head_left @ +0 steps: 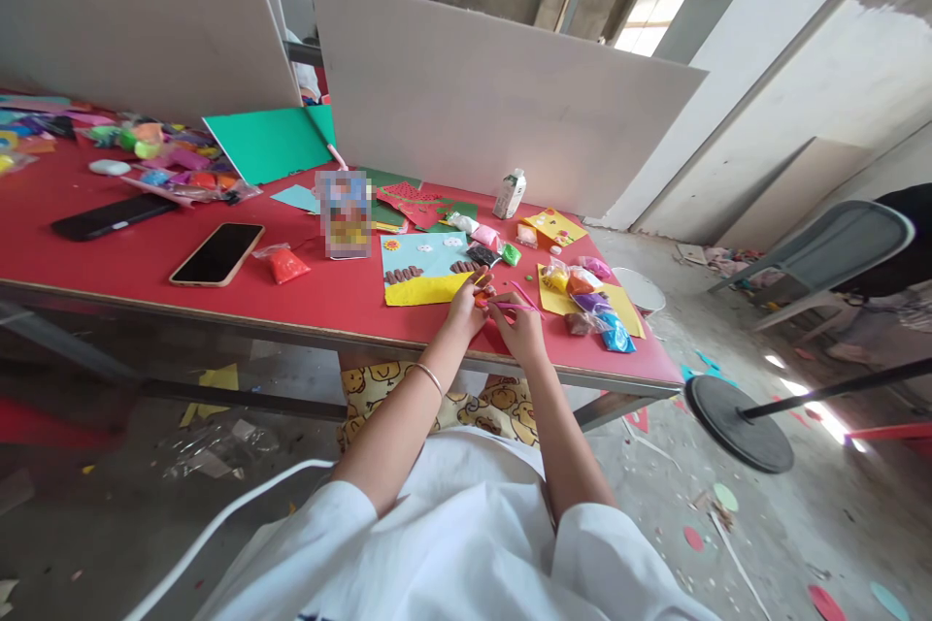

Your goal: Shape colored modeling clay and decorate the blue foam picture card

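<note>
Near the table's front edge my two hands meet. Between the fingers of my left hand [464, 310] is a small orange-red lump [482, 300] that looks like modelling clay. My right hand [522, 332] pinches a thin pink modelling tool [514, 306], its tip against the lump. Another pink stick [525, 295] lies on the table just beyond. Beside my left hand is a light blue clay picture [429, 257] with a sun, clouds, brown shapes and a yellow lower strip. Bags of coloured clay [582, 286] rest on yellow paper to the right.
The red table [327, 301] also holds a phone [216, 255], a bag of red clay [283, 264], a black case [113, 216], a blurred-out upright item [345, 213] and a small carton [510, 194]. White boards [495, 97] stand behind. A round-based stand [739, 422] is on the floor at right.
</note>
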`<action>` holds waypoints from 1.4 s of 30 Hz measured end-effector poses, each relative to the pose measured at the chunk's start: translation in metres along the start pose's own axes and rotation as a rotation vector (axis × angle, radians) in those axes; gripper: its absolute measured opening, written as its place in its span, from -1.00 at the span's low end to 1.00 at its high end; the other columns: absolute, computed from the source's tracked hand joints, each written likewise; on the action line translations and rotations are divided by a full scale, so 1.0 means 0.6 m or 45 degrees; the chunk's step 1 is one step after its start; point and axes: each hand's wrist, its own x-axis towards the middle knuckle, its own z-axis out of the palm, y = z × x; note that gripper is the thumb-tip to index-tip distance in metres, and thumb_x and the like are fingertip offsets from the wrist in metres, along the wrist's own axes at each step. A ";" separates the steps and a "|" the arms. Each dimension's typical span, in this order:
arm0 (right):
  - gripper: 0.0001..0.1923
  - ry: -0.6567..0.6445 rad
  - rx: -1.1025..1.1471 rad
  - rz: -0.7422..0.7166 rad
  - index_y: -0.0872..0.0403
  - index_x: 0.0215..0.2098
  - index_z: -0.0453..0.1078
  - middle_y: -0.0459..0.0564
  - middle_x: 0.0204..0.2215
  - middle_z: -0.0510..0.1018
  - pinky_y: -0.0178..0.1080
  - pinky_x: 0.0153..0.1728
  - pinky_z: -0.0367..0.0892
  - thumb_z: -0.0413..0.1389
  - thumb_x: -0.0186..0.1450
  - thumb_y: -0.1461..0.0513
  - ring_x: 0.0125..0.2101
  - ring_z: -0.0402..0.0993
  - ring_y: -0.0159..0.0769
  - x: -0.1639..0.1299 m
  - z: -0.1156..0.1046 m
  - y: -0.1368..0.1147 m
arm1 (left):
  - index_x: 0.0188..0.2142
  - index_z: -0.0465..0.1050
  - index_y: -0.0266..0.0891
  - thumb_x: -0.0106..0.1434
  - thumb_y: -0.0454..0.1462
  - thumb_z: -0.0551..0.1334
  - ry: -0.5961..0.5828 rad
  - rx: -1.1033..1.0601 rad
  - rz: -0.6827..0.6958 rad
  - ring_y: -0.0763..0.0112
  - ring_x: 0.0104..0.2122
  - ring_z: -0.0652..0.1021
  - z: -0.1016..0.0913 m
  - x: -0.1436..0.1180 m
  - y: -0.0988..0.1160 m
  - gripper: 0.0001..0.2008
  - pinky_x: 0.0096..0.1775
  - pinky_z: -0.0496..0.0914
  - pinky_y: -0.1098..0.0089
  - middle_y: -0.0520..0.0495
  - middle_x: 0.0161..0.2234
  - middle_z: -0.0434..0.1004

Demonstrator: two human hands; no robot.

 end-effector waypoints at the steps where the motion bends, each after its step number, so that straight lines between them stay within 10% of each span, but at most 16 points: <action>1: -0.74 -0.002 -0.004 -0.002 0.05 -0.24 0.44 0.05 -0.29 0.60 -0.12 -0.22 0.47 0.05 0.29 0.05 -0.28 0.56 -0.17 0.000 0.000 0.000 | -0.17 0.46 -0.25 0.14 -0.49 0.08 -0.004 0.007 0.007 0.60 -0.64 0.36 0.000 0.000 0.000 -0.69 -0.63 0.15 0.55 0.01 -0.47 0.50; 42: -0.78 0.060 0.025 0.003 0.05 -0.28 0.46 0.03 -0.28 0.60 -0.12 -0.24 0.53 0.08 0.27 0.09 -0.31 0.57 -0.22 -0.007 -0.004 0.006 | -0.09 0.42 -0.22 0.13 -0.53 0.07 -0.058 -0.053 0.003 0.60 -0.66 0.41 -0.014 0.021 -0.007 -0.61 -0.62 0.23 0.57 0.05 -0.52 0.48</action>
